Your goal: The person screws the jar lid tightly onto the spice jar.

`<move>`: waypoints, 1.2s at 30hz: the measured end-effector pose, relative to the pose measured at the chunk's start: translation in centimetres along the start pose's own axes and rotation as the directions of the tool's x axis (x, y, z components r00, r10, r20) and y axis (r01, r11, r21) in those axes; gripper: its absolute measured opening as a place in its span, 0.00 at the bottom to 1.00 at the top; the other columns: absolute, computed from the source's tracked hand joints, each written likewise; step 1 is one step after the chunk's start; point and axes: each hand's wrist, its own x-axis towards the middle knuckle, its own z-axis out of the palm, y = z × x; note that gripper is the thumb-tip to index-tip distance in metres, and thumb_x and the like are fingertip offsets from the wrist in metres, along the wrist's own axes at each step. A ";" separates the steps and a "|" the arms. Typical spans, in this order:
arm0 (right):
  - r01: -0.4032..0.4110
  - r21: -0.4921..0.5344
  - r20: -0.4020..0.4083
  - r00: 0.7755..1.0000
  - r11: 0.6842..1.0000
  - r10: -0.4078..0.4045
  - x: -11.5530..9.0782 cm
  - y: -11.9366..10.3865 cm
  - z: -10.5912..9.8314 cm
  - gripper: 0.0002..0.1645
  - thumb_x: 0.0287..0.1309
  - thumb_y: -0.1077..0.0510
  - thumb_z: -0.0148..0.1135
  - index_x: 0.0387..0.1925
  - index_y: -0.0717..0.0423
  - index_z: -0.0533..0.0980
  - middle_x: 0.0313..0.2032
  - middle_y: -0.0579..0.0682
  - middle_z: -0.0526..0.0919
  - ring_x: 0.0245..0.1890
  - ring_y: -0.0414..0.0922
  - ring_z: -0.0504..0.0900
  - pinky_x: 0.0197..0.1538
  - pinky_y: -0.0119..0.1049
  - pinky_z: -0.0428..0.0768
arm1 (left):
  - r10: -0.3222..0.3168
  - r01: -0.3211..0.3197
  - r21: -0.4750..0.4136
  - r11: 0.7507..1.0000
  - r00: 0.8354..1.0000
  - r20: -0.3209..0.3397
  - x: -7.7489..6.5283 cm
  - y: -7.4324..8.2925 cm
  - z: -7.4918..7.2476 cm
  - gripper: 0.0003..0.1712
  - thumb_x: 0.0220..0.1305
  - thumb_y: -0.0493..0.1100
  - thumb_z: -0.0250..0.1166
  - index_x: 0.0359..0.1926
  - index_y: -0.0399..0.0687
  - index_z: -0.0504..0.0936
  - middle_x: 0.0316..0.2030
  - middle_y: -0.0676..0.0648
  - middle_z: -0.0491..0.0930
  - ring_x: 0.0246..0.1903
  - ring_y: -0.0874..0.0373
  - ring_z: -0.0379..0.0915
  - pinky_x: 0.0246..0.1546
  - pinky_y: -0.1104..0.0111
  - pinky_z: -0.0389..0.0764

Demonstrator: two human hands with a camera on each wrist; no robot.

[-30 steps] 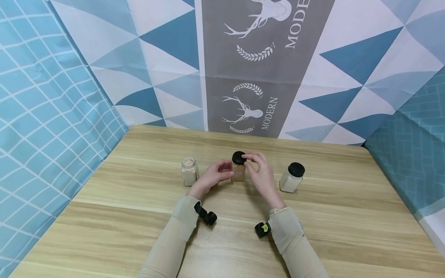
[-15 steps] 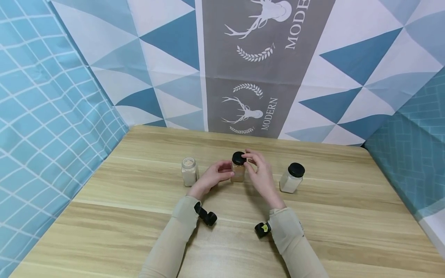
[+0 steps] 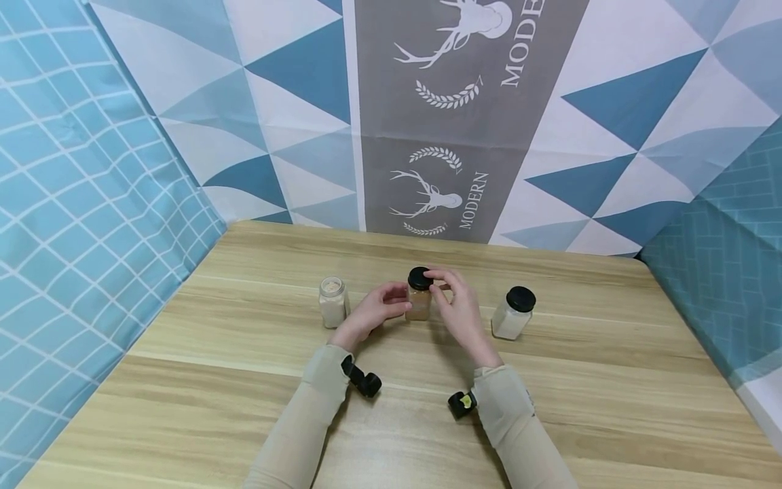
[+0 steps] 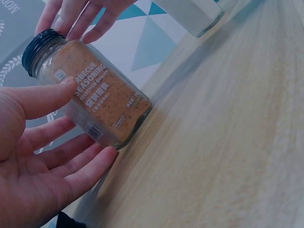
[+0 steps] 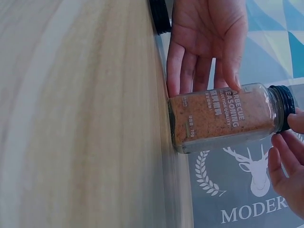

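A clear glass jar of orange-brown barbecue seasoning (image 3: 418, 307) stands upright on the table between the hands. My left hand (image 3: 375, 309) holds its side, thumb on the front label and fingers around the back, as the left wrist view shows. The right hand (image 3: 457, 302) grips the black lid (image 3: 420, 277) of this jar between thumb and fingers; the lid sits on the jar's neck. Left of the left hand is a lidless jar (image 3: 333, 305) with pale contents. A third jar (image 3: 512, 318), pale inside and black-capped, stands beyond the right hand.
The wooden table (image 3: 391, 435) runs to a patterned cloth backdrop (image 3: 421, 122) behind the jars. Blue checked cloth (image 3: 91, 190) hangs at the left. A black round thing (image 5: 160, 16) shows near the left hand in the right wrist view, cut off by the frame.
The right hand's fingers shift slightly on the lid: one lifts half a second ago and is lowered now. The left hand and the jars stay in place.
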 end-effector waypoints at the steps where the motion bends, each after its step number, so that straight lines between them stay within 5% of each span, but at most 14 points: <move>1: -0.003 -0.002 0.000 1.000 1.000 0.003 0.0 0.0 0.0 0.13 0.55 0.69 0.57 0.43 0.57 0.78 0.49 0.54 0.77 0.50 0.47 0.74 0.47 0.43 0.76 | 0.000 0.000 0.000 1.000 1.000 -0.001 0.0 0.0 0.0 0.30 0.60 0.35 0.60 0.62 0.31 0.61 0.60 0.34 0.64 0.59 0.42 0.63 0.57 0.59 0.69; 8: 0.006 -0.004 0.006 1.000 1.000 -0.006 0.1 -0.4 0.0 0.13 0.55 0.70 0.57 0.43 0.60 0.78 0.51 0.56 0.75 0.52 0.50 0.74 0.53 0.45 0.75 | -0.001 0.001 0.004 1.000 1.000 0.000 0.1 0.0 0.0 0.30 0.60 0.35 0.59 0.62 0.31 0.61 0.60 0.34 0.64 0.59 0.42 0.63 0.57 0.59 0.69; 15: 0.023 -0.018 0.040 0.999 1.000 -0.023 0.0 0.3 0.0 0.13 0.56 0.68 0.58 0.44 0.58 0.77 0.55 0.53 0.75 0.55 0.47 0.73 0.55 0.40 0.74 | 0.001 -0.002 -0.010 1.000 1.000 -0.022 1.8 -2.6 -0.2 0.32 0.59 0.37 0.61 0.62 0.35 0.61 0.61 0.36 0.64 0.59 0.43 0.63 0.57 0.58 0.68; 36: 0.050 -0.080 0.022 0.999 0.996 -0.048 0.1 0.3 0.1 0.18 0.55 0.68 0.58 0.48 0.56 0.77 0.49 0.55 0.74 0.52 0.50 0.72 0.53 0.45 0.71 | 0.008 -0.008 0.001 1.000 0.999 -0.032 1.7 -2.7 -0.3 0.30 0.59 0.38 0.61 0.61 0.36 0.63 0.60 0.38 0.66 0.58 0.45 0.64 0.57 0.59 0.69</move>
